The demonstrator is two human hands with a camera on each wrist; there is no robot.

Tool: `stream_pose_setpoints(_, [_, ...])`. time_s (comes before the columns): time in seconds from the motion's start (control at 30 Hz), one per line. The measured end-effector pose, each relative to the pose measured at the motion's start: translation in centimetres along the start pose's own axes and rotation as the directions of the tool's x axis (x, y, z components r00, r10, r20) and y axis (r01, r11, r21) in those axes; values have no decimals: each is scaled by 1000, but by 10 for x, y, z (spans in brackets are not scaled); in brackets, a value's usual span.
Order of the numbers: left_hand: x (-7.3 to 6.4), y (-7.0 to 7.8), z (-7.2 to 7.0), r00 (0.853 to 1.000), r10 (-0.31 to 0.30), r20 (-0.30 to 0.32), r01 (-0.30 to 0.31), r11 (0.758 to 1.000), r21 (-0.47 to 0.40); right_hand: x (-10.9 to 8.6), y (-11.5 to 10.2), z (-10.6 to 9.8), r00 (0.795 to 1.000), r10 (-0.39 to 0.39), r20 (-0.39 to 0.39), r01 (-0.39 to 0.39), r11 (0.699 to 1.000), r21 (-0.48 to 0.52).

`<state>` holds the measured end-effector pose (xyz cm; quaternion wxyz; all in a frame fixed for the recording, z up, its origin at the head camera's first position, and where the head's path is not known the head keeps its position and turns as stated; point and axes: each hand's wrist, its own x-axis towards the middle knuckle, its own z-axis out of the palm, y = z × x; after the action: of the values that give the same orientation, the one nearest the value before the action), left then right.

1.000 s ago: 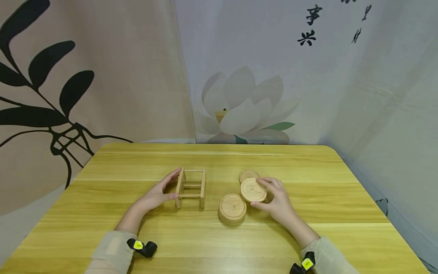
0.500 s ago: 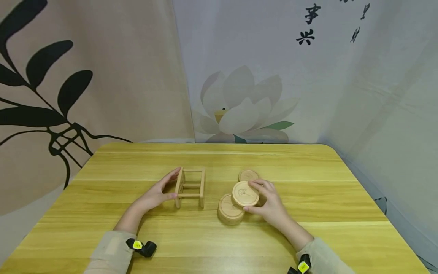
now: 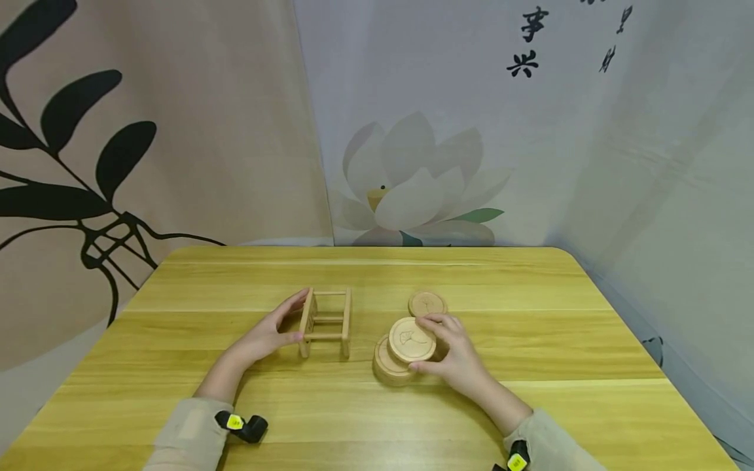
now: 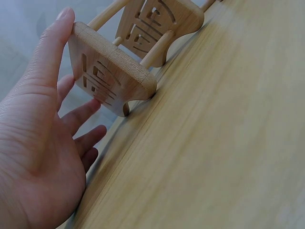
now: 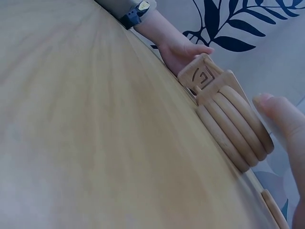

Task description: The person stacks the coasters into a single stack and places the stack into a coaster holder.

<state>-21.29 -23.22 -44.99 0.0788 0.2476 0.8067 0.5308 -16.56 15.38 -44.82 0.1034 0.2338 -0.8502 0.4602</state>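
Note:
My left hand (image 3: 263, 339) holds the left end panel of a small wooden coaster rack (image 3: 346, 327), thumb at one edge and fingers at the other. Cut-out patterns mark the rack's end panels in the left wrist view, and thin rods join them. To the right, my right hand (image 3: 462, 366) pinches a round wooden coaster (image 3: 411, 340) with an engraved leaf by its right edge. That coaster overlaps a short stack of coasters (image 3: 389, 374) beneath it, offset up and right. In the right wrist view the thumb (image 5: 274, 106) is beside the stacked coasters (image 5: 226, 136).
Another wooden coaster (image 3: 427, 302) lies on the table behind the right hand. The wood-grain table (image 3: 530, 294) ends at a back edge before a printed curtain (image 3: 247, 131) with leaves, a lotus and characters.
My right hand has moved left and toward me, bringing its coaster from beside the stack to over it. My left hand and the coaster rack have stayed in place.

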Motion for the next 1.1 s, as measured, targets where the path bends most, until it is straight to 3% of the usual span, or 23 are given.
stream_pose_setpoints(1.1, [-1,-1,0,1000,-3,-6,3,1000,-14,-2,-8,14,996,-51,77,53,998,-18])
